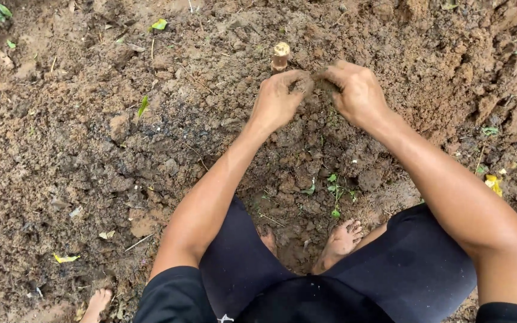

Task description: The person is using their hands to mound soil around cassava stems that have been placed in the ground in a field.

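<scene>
A short cut stem, pale at its sawn top and brown down its side, stands nearly upright in a mound of loose brown soil, with its base sunk into the earth. Both hands work just below it, on the near side. The left hand is curled, fingers bent and drawn together, with the fingertips pressed into the crumbly soil right beside the foot of the stem; whether they touch it cannot be told. The right hand is cupped in the same way, its fingers bunched around a clump of dirt, meeting the left hand's fingertips below and slightly right of the stem. Bare feet rest in the hollow below, near small green seedlings.
</scene>
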